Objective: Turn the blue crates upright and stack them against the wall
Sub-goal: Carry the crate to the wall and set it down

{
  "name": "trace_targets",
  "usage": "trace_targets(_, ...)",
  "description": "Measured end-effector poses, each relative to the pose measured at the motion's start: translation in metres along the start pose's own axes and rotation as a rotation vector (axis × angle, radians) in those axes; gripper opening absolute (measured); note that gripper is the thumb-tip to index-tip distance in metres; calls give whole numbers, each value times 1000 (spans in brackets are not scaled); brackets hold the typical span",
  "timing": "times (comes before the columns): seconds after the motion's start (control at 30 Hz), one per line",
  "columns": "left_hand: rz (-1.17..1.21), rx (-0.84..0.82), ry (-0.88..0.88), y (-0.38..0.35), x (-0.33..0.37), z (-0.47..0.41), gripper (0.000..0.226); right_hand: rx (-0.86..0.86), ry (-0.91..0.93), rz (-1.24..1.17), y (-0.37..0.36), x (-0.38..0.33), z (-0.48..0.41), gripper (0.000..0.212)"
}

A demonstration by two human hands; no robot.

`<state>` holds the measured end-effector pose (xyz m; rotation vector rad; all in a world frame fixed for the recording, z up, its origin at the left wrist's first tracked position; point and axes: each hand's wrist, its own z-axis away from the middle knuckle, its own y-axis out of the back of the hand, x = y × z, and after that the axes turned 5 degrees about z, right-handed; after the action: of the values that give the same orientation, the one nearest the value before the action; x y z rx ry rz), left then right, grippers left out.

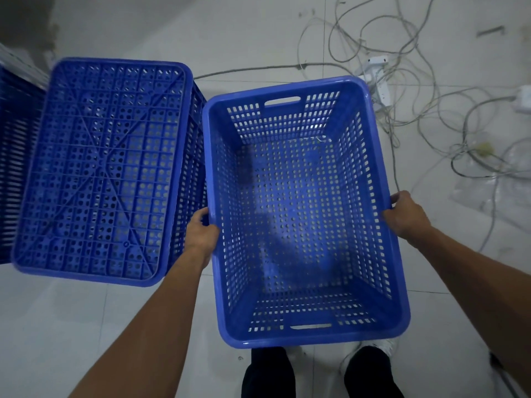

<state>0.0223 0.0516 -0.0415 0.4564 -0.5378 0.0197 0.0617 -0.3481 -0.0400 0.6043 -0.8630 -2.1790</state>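
An upright blue crate (301, 214) with perforated walls is held in front of me, its open mouth facing up. My left hand (201, 235) grips its left long rim and my right hand (405, 216) grips its right long rim. Close beside it on the left stands an upside-down blue crate (100, 170), its ribbed bottom facing up. Part of another blue crate (14, 156) shows at the far left edge, mostly cut off.
White tiled floor (86, 326) lies all around. A tangle of white and grey cables with power strips (379, 81) spreads over the floor at the upper right. My dark trouser legs and shoes (316, 372) are just below the held crate.
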Motion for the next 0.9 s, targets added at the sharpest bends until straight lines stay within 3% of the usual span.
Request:
trace_targets(0.1,-66,28,-28,3,11,13,47,83,-4,89,14,2,12,28)
trace_targets(0.23,-322,41,-142,13,35,47,42,150,20,139,41,3,38,26)
trace_targets(0.4,-567,89,-314,39,56,107,34,205,154,163,86,0,87,25)
trace_targets(0.67,-577,144,-301,100,75,240,36,233,423,483,173,-8,191,25)
trace_targets(0.9,-513,339,-313,155,77,352,33,273,601,460,221,-31,259,24)
